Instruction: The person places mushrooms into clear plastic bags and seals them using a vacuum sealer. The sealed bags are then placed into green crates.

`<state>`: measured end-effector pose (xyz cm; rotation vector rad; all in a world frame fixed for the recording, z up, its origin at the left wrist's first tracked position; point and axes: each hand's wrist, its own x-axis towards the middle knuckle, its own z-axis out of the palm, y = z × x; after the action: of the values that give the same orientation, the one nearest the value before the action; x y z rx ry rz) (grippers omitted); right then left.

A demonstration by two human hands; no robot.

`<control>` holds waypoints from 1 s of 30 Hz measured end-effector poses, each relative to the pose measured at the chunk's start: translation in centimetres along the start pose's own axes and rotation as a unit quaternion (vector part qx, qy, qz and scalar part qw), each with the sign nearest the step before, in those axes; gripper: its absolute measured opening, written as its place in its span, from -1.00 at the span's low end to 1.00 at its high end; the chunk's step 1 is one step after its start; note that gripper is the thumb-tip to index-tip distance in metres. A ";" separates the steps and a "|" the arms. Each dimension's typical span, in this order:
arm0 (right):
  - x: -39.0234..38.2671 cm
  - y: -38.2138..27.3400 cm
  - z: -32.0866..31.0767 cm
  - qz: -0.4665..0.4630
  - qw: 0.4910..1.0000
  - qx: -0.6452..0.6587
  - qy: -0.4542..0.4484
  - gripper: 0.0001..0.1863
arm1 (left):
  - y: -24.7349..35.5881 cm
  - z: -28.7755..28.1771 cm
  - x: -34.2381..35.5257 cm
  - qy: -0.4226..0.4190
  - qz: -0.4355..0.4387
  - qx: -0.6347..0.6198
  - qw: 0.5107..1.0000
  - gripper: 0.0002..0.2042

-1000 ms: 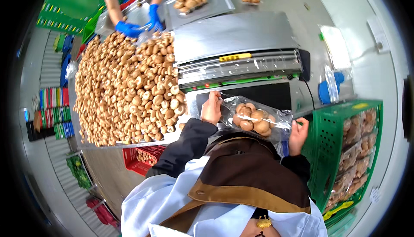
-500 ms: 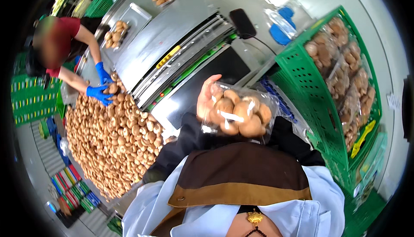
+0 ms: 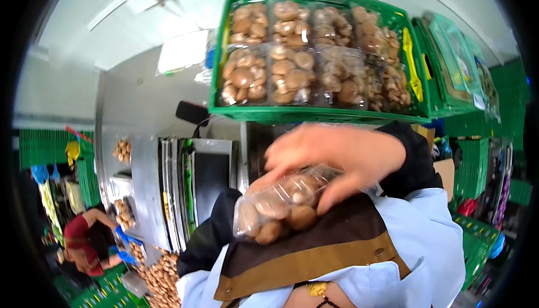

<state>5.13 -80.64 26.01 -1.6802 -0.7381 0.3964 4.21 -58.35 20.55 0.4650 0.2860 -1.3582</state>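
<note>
A clear wrapped pack of brown mushrooms (image 3: 281, 204) is held tilted in front of my brown apron. My right hand (image 3: 342, 156), smeared by motion, reaches over it from the right, thumb on the near side and fingers across the top, closed on the pack. At the pack's far left edge a strip of my left hand (image 3: 259, 183) shows, closed against it; most of that hand is hidden behind the pack and my right hand. Just beyond my hands stands a green crate (image 3: 314, 111) holding several similar mushroom packs (image 3: 292, 75).
A yellow plastic piece (image 3: 412, 64) lies along the crate's right inside. To the left are a wrapping machine (image 3: 174, 190) with a dark plate and a black device (image 3: 192, 113). A co-worker in blue gloves (image 3: 124, 235) works by loose mushrooms (image 3: 163, 277) at lower left.
My view has swung right, bringing the crate from the right side to straight ahead. The pack has come lower and tilted, and my right hand now lies over it.
</note>
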 end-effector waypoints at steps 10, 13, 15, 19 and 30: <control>-15.9 3.9 -13.0 0.139 0.746 -0.016 0.651 -0.53 | 12.4 9.1 26.0 -0.052 0.454 0.794 0.401 -0.75; -20.4 7.6 -20.0 0.108 0.675 -0.192 0.704 -0.52 | 12.4 11.6 36.1 -0.106 0.418 0.894 0.123 -0.70; -21.9 10.1 -22.8 0.203 0.665 -0.223 0.684 -0.52 | 12.4 10.1 41.4 -0.160 0.457 0.872 0.071 -0.62; -21.0 14.4 -25.8 0.291 0.655 -0.298 0.630 -0.52 | 13.5 9.7 41.3 -0.139 0.390 0.908 0.069 -0.54; -19.6 22.9 -27.1 0.205 0.617 -0.658 0.381 -0.60 | 14.4 8.5 41.9 -0.150 0.325 0.927 0.110 -0.46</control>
<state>13.30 -116.03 8.06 -3.0757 0.2075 -0.8221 25.97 -96.72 11.06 1.9503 -2.1842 0.0620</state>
